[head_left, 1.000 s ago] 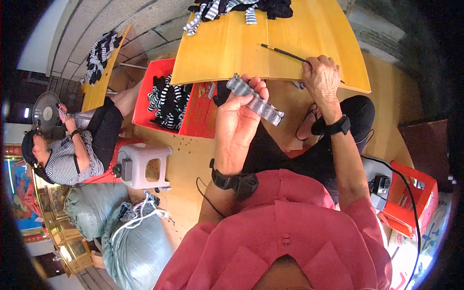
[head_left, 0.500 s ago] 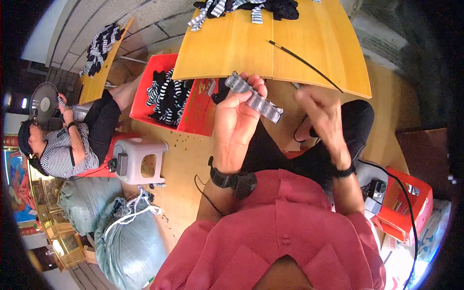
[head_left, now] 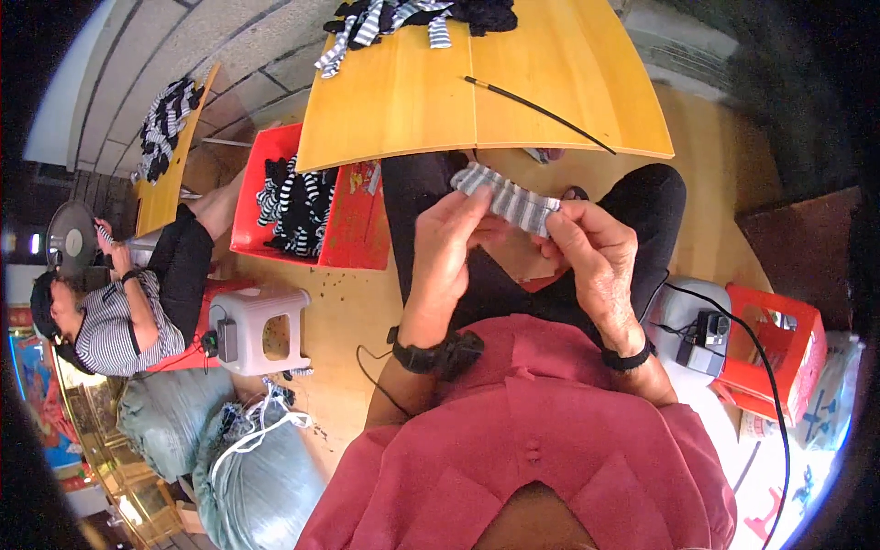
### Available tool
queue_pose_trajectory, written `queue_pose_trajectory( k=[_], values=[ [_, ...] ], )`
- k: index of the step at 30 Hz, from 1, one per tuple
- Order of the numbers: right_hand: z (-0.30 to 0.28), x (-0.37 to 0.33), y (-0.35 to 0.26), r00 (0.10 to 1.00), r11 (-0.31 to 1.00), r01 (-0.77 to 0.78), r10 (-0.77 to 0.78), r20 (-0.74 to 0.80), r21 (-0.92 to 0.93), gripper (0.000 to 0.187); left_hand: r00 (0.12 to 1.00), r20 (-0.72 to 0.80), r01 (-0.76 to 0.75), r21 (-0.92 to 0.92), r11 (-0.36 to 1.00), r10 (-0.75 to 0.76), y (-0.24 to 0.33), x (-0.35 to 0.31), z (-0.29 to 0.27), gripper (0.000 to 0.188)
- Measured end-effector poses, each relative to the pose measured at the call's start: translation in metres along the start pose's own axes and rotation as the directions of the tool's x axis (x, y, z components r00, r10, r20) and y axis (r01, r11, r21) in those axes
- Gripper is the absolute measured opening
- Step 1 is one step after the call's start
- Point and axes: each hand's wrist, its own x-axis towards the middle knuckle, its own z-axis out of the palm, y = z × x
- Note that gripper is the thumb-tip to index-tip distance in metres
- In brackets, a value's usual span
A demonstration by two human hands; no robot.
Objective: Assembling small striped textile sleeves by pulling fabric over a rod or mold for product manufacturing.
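"Cut off?"
"Counter [head_left: 550,69] and pile [head_left: 438,32], at the top edge."
"Hidden?"
"Left fingers [head_left: 467,211], partly, behind the cloth [head_left: 519,205] at centre; box [head_left: 362,240], partly, behind the counter, upper left."

small workshop: stuffed sacks [head_left: 270,490], red bin [head_left: 363,240], striped fabric pieces [head_left: 298,220]

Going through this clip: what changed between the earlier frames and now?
The right hand let go of the black rod, drew back toward the body, then moved left and took hold of the right end of the gray striped fabric piece. The left hand has kept its hold on that piece. The rod stayed on the table, as did the striped pile.
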Motion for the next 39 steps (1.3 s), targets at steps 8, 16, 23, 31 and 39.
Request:
queue_pose_trajectory(
  k=[8,16,23,31,39],
  values=[
    [-0.001,-0.007,0.012,0.987,0.967,0.143,-0.155,-0.044,-0.212,0.009,0.955,0.131,-0.295,0.423,0.857,0.265,0.016,-0.035,0.029,0.012],
    [-0.004,-0.018,0.018,0.990,0.990,0.137,-0.138,-0.007,-0.011,0.010,0.967,0.120,-0.252,0.282,0.926,0.226,-0.001,-0.034,0.028,0.014],
    [-0.009,-0.015,0.025,0.983,0.978,0.181,-0.179,0.028,-0.103,0.009,0.981,0.106,-0.180,0.210,0.961,0.160,0.001,-0.034,0.029,0.015],
    [-0.007,-0.015,0.022,0.967,0.960,0.252,-0.243,0.082,-0.123,0.006,0.985,0.117,-0.148,0.204,0.968,0.126,0.002,-0.033,0.027,0.013],
    [-0.004,-0.017,0.022,0.985,0.985,0.163,-0.158,0.073,-0.062,0.005,0.988,0.099,-0.139,0.189,0.972,0.122,-0.001,-0.031,0.025,0.013]
  ],
)
